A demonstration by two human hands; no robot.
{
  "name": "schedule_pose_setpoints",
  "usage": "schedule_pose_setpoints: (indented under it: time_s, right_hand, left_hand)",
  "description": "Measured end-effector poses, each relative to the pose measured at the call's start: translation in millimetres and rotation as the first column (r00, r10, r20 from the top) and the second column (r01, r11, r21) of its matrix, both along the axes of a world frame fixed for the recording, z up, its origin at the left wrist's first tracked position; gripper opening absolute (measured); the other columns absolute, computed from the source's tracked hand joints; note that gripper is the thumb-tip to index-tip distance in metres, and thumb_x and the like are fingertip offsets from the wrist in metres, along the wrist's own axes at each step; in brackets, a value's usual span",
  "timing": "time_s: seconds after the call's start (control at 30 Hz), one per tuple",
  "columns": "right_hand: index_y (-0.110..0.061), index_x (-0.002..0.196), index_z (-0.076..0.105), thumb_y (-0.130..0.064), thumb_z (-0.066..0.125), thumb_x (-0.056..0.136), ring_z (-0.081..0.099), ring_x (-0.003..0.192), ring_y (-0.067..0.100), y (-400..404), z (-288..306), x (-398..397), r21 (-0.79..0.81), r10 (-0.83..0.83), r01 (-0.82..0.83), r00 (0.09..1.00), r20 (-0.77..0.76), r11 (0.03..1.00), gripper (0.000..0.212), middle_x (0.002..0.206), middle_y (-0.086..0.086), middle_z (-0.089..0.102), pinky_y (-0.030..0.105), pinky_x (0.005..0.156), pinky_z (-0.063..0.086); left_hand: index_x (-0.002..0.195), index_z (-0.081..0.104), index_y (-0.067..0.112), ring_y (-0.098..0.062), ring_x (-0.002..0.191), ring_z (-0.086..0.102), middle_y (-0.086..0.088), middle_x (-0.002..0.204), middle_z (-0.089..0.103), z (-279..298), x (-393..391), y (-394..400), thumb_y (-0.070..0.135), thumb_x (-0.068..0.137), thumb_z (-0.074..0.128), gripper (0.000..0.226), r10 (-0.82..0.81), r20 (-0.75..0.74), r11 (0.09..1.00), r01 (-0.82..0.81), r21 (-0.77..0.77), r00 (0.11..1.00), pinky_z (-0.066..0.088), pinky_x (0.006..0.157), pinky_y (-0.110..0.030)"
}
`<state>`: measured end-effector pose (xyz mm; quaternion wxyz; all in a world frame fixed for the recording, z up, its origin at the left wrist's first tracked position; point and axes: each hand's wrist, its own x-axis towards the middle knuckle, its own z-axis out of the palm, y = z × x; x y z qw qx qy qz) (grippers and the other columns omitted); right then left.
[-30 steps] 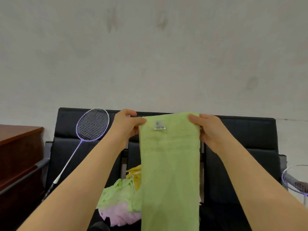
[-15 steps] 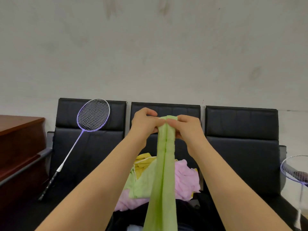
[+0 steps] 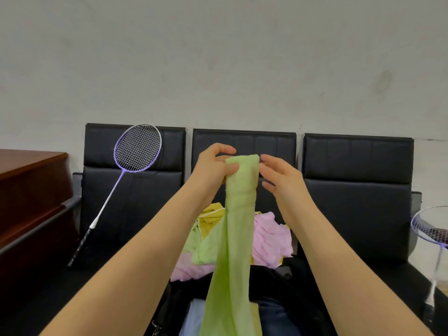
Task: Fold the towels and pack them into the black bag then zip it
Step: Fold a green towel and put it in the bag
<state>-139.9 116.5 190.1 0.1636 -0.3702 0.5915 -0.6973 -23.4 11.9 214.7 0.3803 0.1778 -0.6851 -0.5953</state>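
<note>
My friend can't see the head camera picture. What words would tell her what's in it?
A left hand pinches the top of a long green towel hanging over an open black bag, while the right hand is open beside it. Behind lie crumpled towels on black chairs, where a purple badminton racket leans.

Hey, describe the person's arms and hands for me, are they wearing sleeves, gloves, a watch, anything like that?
Both forearms are bare as far as the picture shows them; no sleeve edge comes into view. The left hand and the right hand wear no gloves. No watch, bracelet or ring shows on either wrist or on the visible fingers.
</note>
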Motion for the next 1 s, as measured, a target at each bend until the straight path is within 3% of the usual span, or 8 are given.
schedule_pose_setpoints:
  time_s: [0.13,0.3,0.37,0.53,0.6,0.8,0.9,1.0]
  right_hand:
    - [-0.007,0.123,0.061,-0.022,0.065,0.085,0.070,0.102,0.022,6.9,-11.8,1.6,0.015,0.299,-0.306,0.941,0.161,0.952,0.041,0.113,0.008,0.072,0.035,0.083,0.057]
    - [-0.001,0.117,0.064,-0.009,0.062,0.090,0.070,0.096,0.030,11.4,-0.4,7.1,-0.020,0.241,-0.241,0.957,0.161,0.970,0.028,0.109,0.017,0.072,0.042,0.082,0.058]
    - [0.000,0.115,0.064,-0.009,0.062,0.091,0.069,0.097,0.032,12.4,7.1,12.0,-0.026,0.201,-0.199,0.964,0.176,0.980,0.026,0.110,0.019,0.071,0.044,0.084,0.057]
    - [-0.002,0.105,0.066,-0.012,0.061,0.093,0.070,0.095,0.030,20.0,25.0,14.9,0.026,0.093,-0.100,0.978,0.186,0.995,0.017,0.106,0.015,0.072,0.044,0.083,0.057]
    - [-0.004,0.104,0.066,-0.015,0.061,0.094,0.069,0.099,0.031,20.2,24.3,11.6,0.036,0.052,-0.062,0.975,0.214,0.997,0.015,0.109,0.016,0.071,0.044,0.087,0.056]
    - [-0.011,0.125,0.062,-0.065,0.051,0.081,0.068,0.109,0.024,40.8,-30.9,13.5,0.106,0.260,-0.356,0.826,0.499,0.928,0.071,0.119,0.010,0.070,0.040,0.094,0.052]
    - [-0.009,0.133,0.053,-0.043,0.069,0.078,0.065,0.113,0.025,59.9,-73.5,24.0,0.162,0.341,-0.477,0.790,0.509,0.864,0.067,0.124,0.012,0.067,0.040,0.095,0.053]
    - [-0.020,0.113,0.061,-0.012,0.064,0.087,0.070,0.101,0.020,72.7,-93.4,32.5,0.245,0.426,-0.526,0.829,0.364,0.814,0.028,0.104,0.000,0.075,0.036,0.089,0.056]
  left_hand:
    - [0.096,0.056,0.011,-0.024,0.074,0.060,-0.014,0.085,0.064,2.7,6.0,1.3,-0.017,0.087,0.050,0.030,-0.147,-0.046,0.988,0.149,0.045,0.988,0.049,0.072,-0.034]
    - [0.105,0.057,0.004,-0.020,0.082,0.064,-0.009,0.094,0.066,-6.4,7.9,0.3,-0.010,0.089,0.054,0.022,-0.095,-0.150,0.981,0.118,0.155,0.984,0.056,0.072,-0.028]
    - [0.121,0.055,-0.002,-0.023,0.090,0.066,-0.011,0.103,0.067,-19.1,6.5,0.3,0.008,0.090,0.060,0.033,-0.221,-0.194,0.932,0.265,0.247,0.956,0.056,0.078,-0.032]
    - [0.120,0.061,0.009,-0.022,0.108,0.066,-0.007,0.116,0.070,-65.5,15.2,25.7,0.019,0.074,0.078,0.050,-0.515,0.220,0.853,0.472,0.222,0.828,0.051,0.095,-0.035]
    - [0.118,0.063,0.005,-0.021,0.103,0.068,-0.008,0.112,0.071,-72.1,15.9,32.4,0.016,0.083,0.069,0.036,-0.470,0.197,0.871,0.417,0.259,0.860,0.052,0.093,-0.034]
    - [0.108,0.065,0.005,-0.021,0.090,0.072,-0.010,0.100,0.074,-74.1,18.3,42.3,0.011,0.095,0.052,0.019,-0.369,0.008,0.832,0.326,0.449,0.930,0.059,0.078,-0.031]
    - [0.120,0.061,0.003,-0.026,0.101,0.068,-0.016,0.116,0.068,-79.1,22.8,44.4,0.015,0.097,0.048,0.029,-0.337,0.031,0.792,0.265,0.550,0.941,0.056,0.083,-0.037]
    - [0.112,0.065,0.007,-0.023,0.089,0.071,-0.013,0.110,0.071,-86.8,29.2,50.8,0.016,0.098,0.046,0.025,-0.317,0.060,0.769,0.219,0.601,0.947,0.054,0.076,-0.036]
